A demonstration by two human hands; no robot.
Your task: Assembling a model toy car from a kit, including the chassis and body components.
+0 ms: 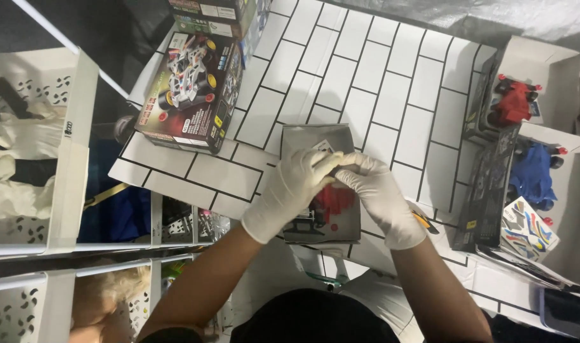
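The grey box (318, 184) lies under both gloved hands (341, 187), apparently touched.

A grey flat box (320, 184) is held at centre. At ten o'clock lies a dark toy-car box (191, 92), another (210, 16) at twelve; open dark boxes (487, 190) stand at three o'clock.
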